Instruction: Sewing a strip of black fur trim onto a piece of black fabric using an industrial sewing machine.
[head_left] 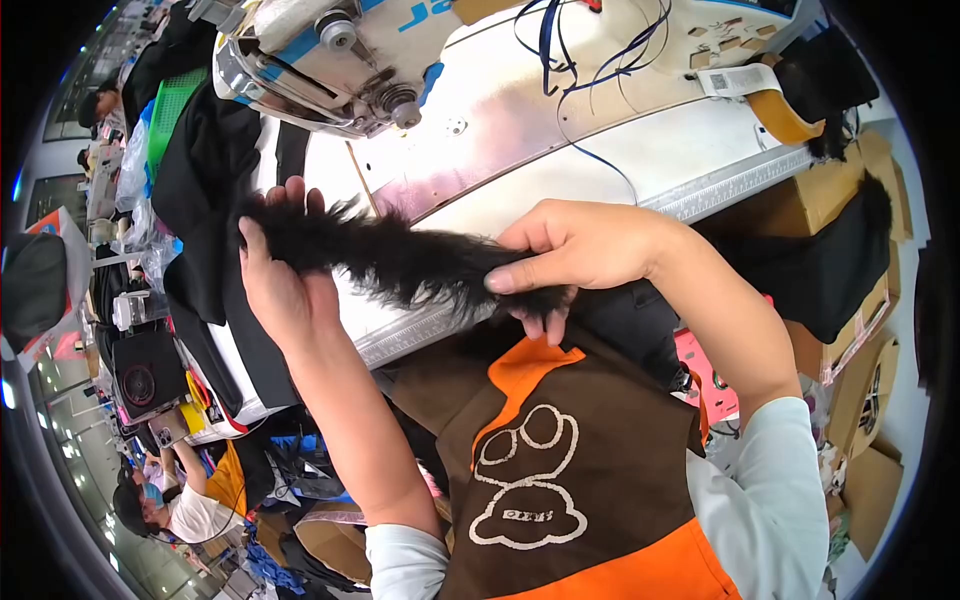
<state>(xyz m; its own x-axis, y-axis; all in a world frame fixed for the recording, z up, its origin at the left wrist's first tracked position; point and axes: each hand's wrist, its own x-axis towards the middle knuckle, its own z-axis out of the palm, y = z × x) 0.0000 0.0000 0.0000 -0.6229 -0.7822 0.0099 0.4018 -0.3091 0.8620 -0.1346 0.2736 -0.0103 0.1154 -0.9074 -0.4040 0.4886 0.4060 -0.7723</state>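
A strip of black fur trim point(400, 258) stretches between my two hands, over the front edge of the white sewing table point(590, 190). My left hand point(285, 270) grips its left end, thumb in front and fingertips showing behind the fur. At the other end, my right hand point(565, 260) pinches the strip between thumb and fingers, some fingers curling out below it. The sewing machine point(340, 75) stands behind the strip at the upper left, its head above the table. Whether the fur is attached to a larger piece at the left is hard to make out.
Black fabric point(205, 160) is heaped on the table's left side. A metal ruler point(745, 175) runs along the front edge. Dark blue cords point(560, 70) lie at the back. Cardboard boxes point(800, 205) with black cloth point(830, 270) stand right. Another person point(190, 505) works at lower left.
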